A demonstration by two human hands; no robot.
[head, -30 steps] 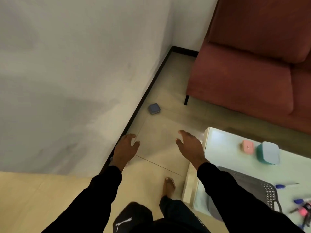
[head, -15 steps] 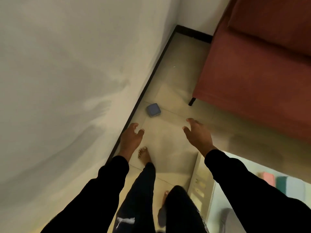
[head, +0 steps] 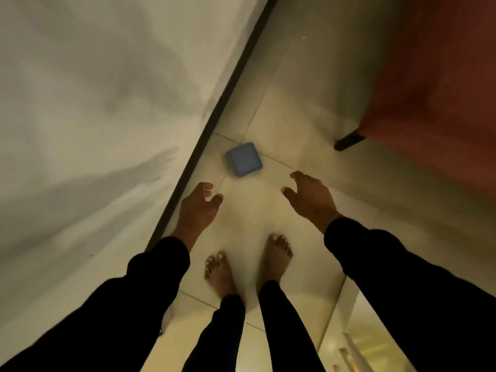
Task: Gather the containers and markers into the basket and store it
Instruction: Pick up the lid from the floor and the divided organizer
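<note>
Down on the tile floor, a blue container lies untouched, at one o'clock from the left hand and ten o'clock from the right hand; both hands spread empty.

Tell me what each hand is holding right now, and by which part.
Nothing is held. The left hand and right hand are both open and empty above the floor, short of the blue container by the wall.

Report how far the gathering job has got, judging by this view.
Done: nothing visible; no basket or markers show in this view. In hand: both hands are empty, left hand and right hand open above the floor, short of the blue container lying by the wall's baseboard. Left: pick it up, basket it, store the basket.
</note>
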